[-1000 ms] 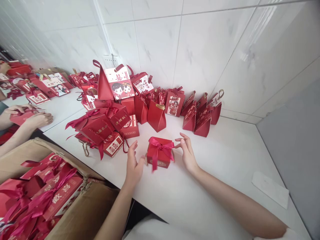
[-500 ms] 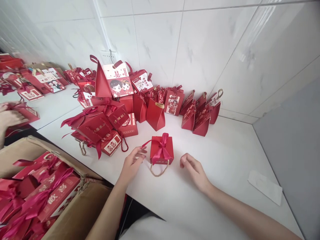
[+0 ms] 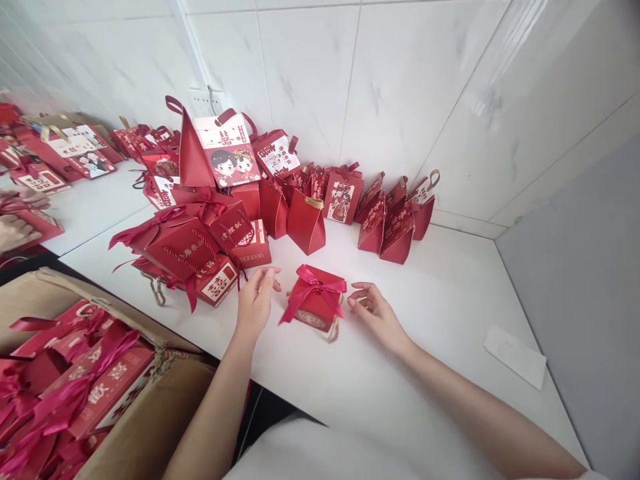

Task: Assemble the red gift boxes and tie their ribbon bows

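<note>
**Ribboned box sits between two open hands**

The white counter point(image 3: 440, 313) carries a big heap of red gift boxes point(image 3: 200, 247) by the wall, and the cardboard carton point(image 3: 165, 413) at its edge holds plenty more. Out front, one small red gift box point(image 3: 315, 303) sits tilted, its satin bow point(image 3: 320, 285) tied and its rope handle point(image 3: 334, 330) trailing. The left hand point(image 3: 255, 300) and right hand point(image 3: 375, 313) flank it, fingers loosely open, gripping nothing.

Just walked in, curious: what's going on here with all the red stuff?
The left hand and right hand are open either side of a ribbon-tied red box on the table, neither gripping it. Red gift bags crowd the wall, a carton of more boxes stands at left, and another person's hands hold one too.
</note>
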Demonstrator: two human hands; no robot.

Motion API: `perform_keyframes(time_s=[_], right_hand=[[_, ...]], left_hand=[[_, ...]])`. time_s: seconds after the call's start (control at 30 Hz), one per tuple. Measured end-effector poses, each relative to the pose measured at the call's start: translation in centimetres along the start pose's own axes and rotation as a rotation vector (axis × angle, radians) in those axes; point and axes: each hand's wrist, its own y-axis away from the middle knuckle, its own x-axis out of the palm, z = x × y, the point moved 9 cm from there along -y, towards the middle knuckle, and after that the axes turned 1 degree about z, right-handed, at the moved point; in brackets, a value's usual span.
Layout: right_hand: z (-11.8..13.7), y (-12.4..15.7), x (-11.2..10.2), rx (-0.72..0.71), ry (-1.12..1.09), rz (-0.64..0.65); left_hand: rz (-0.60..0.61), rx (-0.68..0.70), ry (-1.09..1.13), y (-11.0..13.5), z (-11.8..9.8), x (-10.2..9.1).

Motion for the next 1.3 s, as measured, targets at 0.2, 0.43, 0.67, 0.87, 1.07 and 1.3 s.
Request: perform_keyframes(time_s=[0.2, 0.43, 0.67, 0.87, 1.07, 1.3], right_hand=[[0.7, -1.2, 0.5, -0.054, 0.007, 0.096], [-0.2, -3.8, 0.0, -0.164, 0.419, 0.02], [-0.8, -4.3, -0.2, -0.153, 0.568, -0.031], [0.6, -3.5, -0.2, 0.061, -0.19, 0.192], [1.8, -2.9, -3.7, 0.194, -0.53, 0.092], [2.8, -2.5, -4.8, 0.201, -0.621, 0.003]], left_hand=[[0.199, 0.012, -0.038, 1.9, 1.8, 1.7], [0.336, -0.079, -0.063, 2.1, 3.5, 2.7], [0.351, 0.006, -0.18, 1.9, 3.5, 3.4], [0.268, -0.343, 0.575, 2.2, 4.1, 2.1], [0.114, -0.541, 1.225, 2.5, 4.3, 0.0], [-0.035, -0.514, 1.146, 2.6, 3.9, -1.7]])
